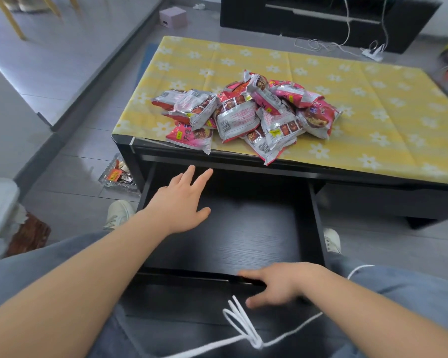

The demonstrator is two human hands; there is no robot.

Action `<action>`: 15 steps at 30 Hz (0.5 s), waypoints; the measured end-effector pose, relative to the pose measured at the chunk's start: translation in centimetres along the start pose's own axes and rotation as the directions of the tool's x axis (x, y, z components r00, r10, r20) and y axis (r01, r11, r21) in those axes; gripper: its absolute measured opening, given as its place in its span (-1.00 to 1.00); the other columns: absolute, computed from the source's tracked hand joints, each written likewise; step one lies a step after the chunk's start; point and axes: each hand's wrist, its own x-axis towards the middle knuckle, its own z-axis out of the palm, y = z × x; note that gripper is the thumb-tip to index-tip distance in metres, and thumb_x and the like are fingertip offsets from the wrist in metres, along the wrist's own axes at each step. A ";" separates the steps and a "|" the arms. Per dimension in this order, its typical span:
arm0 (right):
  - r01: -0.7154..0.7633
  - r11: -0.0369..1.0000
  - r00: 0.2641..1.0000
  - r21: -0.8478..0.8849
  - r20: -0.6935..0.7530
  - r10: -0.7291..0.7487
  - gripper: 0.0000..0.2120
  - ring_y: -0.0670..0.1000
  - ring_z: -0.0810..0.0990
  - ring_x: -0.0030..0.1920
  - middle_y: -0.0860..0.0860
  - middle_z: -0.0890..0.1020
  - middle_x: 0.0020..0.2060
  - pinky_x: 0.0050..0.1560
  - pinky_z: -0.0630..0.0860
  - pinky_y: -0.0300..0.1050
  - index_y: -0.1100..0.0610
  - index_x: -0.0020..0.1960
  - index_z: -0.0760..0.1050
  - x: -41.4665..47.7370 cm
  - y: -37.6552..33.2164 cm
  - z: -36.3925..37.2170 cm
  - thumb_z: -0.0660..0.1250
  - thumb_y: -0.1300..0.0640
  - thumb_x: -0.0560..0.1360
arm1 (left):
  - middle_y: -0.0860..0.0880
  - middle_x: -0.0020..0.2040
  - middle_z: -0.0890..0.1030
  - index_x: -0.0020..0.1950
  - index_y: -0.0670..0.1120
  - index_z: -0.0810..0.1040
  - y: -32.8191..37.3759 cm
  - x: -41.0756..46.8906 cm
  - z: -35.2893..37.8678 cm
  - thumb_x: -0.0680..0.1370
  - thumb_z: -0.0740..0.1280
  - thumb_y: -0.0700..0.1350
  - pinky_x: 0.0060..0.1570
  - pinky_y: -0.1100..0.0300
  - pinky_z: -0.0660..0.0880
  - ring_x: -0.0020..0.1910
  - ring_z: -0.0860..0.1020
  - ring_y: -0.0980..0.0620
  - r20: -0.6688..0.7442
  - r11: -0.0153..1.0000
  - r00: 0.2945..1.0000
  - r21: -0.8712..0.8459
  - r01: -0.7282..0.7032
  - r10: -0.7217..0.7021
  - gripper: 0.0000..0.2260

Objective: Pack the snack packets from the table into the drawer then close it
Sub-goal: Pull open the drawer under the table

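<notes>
Several pink and silver snack packets [246, 113] lie heaped on the near middle of the low black table with a yellow flowered cloth [360, 104]. Two packets overhang its front edge. Below it, the black drawer [243, 228] is pulled out wide and nothing lies in it. My left hand [181, 200] hovers open over the drawer's left part, fingers spread and pointing toward the packets. My right hand [277, 285] rests on the drawer's front panel, fingers curled over its top edge.
A clear tray of wrapped sweets [118, 175] sits on the floor left of the table. A black TV cabinet [321, 19] with white cables and a power strip [371, 52] stands behind. My knees and white shoes flank the drawer; a white drawstring [241, 324] hangs in front.
</notes>
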 end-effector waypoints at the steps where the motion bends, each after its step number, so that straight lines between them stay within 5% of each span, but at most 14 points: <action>1: 0.003 1.000 1.000 0.000 0.008 -0.003 -0.22 0.09 0.43 0.48 -0.05 0.37 0.58 0.42 0.34 -0.05 -0.45 0.59 0.01 -0.1 -0.1 0.1 0.28 -0.47 0.47 | -0.15 0.71 -0.04 0.68 0.18 -0.18 -0.1 -0.1 0.1 0.59 0.29 0.24 0.35 -0.17 0.47 0.64 0.13 -0.23 0.004 1.000 1.000 -0.005 0.003 -0.003 -0.17; 15: 0.019 1.000 0.997 0.014 0.074 -0.020 -0.28 0.00 0.34 0.56 -0.19 0.35 0.59 0.54 0.22 0.02 -0.41 0.57 0.18 -0.5 -0.6 0.1 0.29 -0.48 0.47 | -0.11 0.71 0.00 0.68 0.19 -0.16 -0.7 -1.2 0.1 0.60 0.28 0.23 0.38 -0.18 0.46 0.62 0.20 -0.21 0.057 1.000 0.998 -0.018 0.026 -0.025 -0.19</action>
